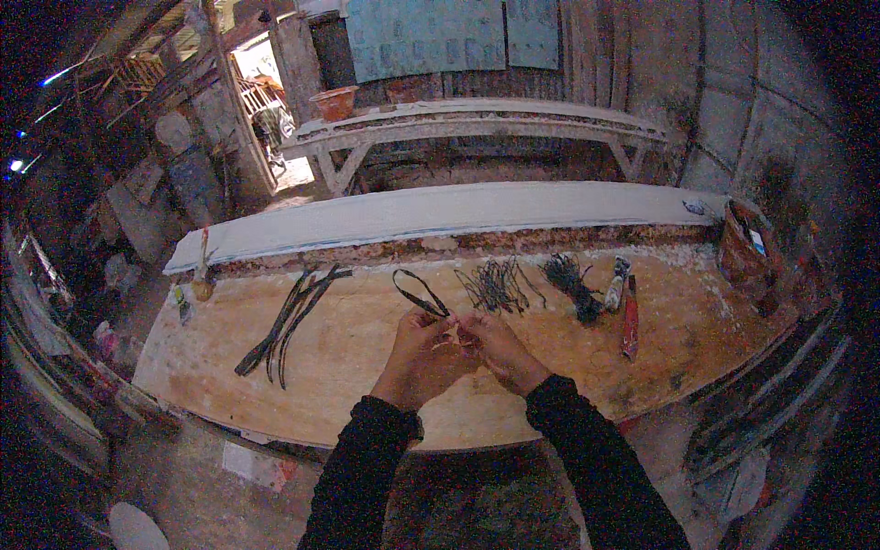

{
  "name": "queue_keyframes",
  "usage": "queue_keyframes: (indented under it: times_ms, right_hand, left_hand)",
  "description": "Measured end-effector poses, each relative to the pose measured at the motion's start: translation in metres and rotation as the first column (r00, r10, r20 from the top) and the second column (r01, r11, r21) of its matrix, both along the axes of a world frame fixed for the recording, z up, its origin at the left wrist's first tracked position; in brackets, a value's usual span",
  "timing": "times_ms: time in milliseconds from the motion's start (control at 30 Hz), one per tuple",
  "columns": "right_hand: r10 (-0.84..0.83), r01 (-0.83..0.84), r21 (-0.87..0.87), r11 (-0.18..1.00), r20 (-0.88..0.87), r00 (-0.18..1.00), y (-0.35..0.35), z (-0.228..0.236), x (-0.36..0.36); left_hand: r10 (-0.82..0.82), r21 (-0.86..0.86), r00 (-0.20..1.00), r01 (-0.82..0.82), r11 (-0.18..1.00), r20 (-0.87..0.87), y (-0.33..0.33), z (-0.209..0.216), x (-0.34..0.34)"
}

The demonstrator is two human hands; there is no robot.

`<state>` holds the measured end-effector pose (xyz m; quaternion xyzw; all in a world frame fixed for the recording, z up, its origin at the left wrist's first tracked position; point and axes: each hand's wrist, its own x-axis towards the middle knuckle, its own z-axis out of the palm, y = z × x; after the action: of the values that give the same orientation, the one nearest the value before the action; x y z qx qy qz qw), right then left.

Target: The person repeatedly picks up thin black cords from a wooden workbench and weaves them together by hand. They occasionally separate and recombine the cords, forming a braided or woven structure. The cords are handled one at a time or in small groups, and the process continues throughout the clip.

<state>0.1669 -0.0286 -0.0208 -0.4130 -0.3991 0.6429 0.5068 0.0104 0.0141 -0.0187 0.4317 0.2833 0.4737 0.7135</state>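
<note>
Remote post, head view. I had the looped dark strip (438, 310) left of the heap of thin dark cords (500, 286), its long axis running from the pinch away and leftward, closed bend farthest out. The left hand (422, 357) was nearer the loop; it and the right hand (500, 348) met on the near side of the cords. Left fingertips pinched the loop's near end; right fingertips bunched against them, though I couldn't tell whether they grasped it too. Loose dark strips (282, 316) lay well left of the cords.
</note>
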Motion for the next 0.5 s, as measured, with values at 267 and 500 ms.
queue_keyframes:
  times_ms: [267,500]
  right_hand:
    - [-0.088,0.088,-0.004,0.996,-0.074,0.993,-0.007,0.018,-0.007]
    - [-0.08,0.085,0.05,0.995,-0.097,0.992,-0.007,0.019,-0.006]
  left_hand:
    - [-0.07,-0.06,0.995,0.075,0.995,0.075,0.005,-0.007,0.0]
    - [-0.024,0.009,0.998,0.025,1.0,-0.05,-0.004,0.008,-0.005]
